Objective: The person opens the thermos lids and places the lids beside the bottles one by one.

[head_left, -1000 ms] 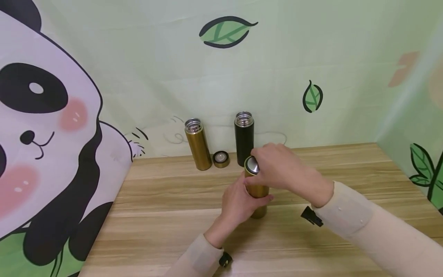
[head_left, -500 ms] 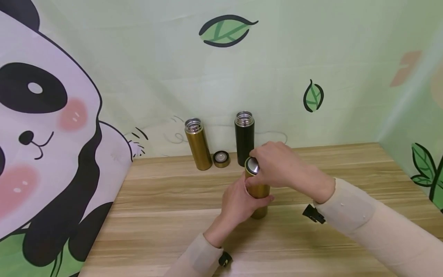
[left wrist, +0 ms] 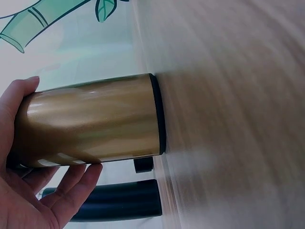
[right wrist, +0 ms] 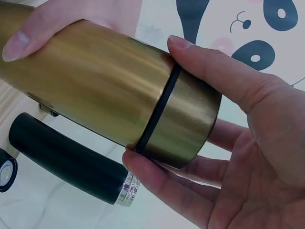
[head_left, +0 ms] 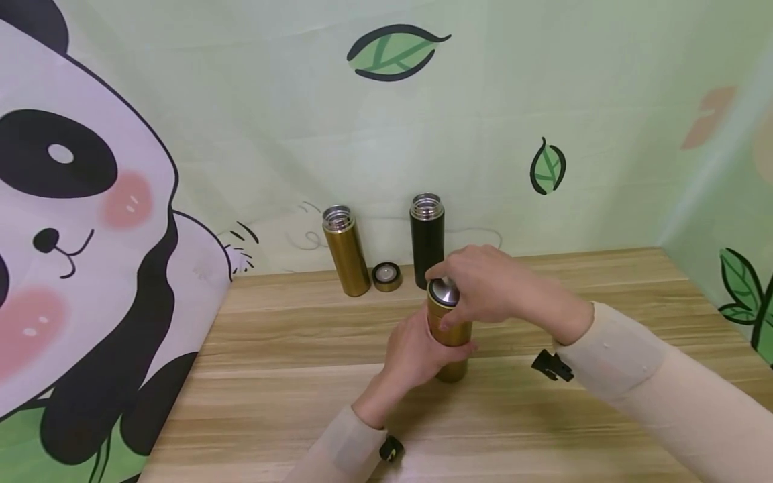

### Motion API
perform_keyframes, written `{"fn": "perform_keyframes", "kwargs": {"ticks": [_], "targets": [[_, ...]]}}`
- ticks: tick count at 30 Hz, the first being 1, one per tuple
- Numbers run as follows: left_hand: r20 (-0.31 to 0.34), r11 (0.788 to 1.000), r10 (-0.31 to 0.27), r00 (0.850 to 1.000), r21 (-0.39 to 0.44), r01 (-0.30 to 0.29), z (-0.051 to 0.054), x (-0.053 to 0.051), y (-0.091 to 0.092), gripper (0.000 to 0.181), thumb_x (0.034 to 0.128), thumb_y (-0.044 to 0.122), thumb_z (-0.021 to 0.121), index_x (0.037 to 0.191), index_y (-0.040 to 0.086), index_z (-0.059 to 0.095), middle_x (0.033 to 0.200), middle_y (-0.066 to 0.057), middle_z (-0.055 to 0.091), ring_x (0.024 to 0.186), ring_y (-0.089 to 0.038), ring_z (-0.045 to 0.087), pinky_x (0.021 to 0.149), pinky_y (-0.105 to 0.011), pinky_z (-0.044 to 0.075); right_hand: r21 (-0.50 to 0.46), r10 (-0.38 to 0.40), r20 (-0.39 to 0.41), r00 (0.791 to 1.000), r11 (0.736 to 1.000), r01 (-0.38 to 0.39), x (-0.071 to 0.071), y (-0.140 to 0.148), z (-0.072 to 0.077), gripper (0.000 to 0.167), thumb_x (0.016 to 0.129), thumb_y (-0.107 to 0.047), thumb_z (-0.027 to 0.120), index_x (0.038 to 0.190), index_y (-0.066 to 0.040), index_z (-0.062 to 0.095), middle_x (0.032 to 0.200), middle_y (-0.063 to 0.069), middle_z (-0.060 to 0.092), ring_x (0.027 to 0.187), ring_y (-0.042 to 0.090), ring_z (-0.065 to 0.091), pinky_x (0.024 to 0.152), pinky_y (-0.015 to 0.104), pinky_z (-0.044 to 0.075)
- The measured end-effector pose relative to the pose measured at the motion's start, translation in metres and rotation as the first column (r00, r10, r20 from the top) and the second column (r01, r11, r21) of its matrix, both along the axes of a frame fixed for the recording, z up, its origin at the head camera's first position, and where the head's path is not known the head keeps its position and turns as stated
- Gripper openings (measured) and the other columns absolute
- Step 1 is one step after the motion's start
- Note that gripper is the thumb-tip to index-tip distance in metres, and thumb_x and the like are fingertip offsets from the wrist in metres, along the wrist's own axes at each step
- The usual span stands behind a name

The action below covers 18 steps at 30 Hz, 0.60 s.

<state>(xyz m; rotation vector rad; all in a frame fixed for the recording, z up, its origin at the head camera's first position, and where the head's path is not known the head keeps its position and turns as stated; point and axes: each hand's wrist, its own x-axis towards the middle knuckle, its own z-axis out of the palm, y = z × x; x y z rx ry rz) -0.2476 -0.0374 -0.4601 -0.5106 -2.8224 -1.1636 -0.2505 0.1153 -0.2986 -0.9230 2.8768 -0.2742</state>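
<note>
A gold thermos (head_left: 453,342) stands upright on the wooden table, with its base touching the tabletop in the left wrist view. My left hand (head_left: 413,352) grips its body, thumb on one side and fingers on the other. Around the gold lid (right wrist: 190,119), which has a silver top, my right hand (head_left: 492,285) holds with thumb and fingers. A dark ring (right wrist: 159,109) shows between lid and body. Behind it stands a black thermos (head_left: 427,248) with a bare steel mouth. To that one's left are a loose lid (head_left: 386,276), underside up, and another uncapped gold thermos (head_left: 347,255).
The wooden table (head_left: 272,396) runs back to a pale green printed backdrop (head_left: 272,100). A large panda print (head_left: 90,235) covers the left side. Black clips hang at both sleeves (head_left: 610,355).
My right hand's fingers and thumb have shifted around the lid, and its wrist has moved slightly right. More of the silver top shows. My left hand and the thermos stay in place.
</note>
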Motion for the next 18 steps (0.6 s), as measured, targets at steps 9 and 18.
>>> {"fn": "perform_keyframes", "kwargs": {"ticks": [9,18], "targets": [[-0.006,1.0,-0.013,1.0,-0.007,0.013,-0.0002,-0.0013,-0.0008,0.067,0.0764,0.062,0.084,0.126,0.026,0.057,0.107,0.008,0.073,0.092,-0.011,0.067,0.083,-0.035,0.052,0.016,0.05,0.06,0.997,0.999,-0.051,-0.0001,0.004,0.0041,0.066,0.079,-0.022,0.09,0.14,-0.017,0.064,0.121,0.005,0.07,0.109,0.024,0.066,0.094,0.045,0.054],[0.016,1.0,-0.013,1.0,0.005,0.013,-0.0002,-0.001,-0.0017,0.065,0.0756,0.062,0.084,0.122,0.024,0.058,0.1,0.009,0.071,0.084,-0.01,0.064,0.077,-0.032,0.051,-0.01,0.102,0.101,0.99,0.995,-0.101,0.0006,0.0047,0.0031,0.067,0.073,0.001,0.09,0.13,-0.023,0.065,0.122,0.003,0.065,0.112,0.026,0.063,0.1,0.051,0.051]]}}
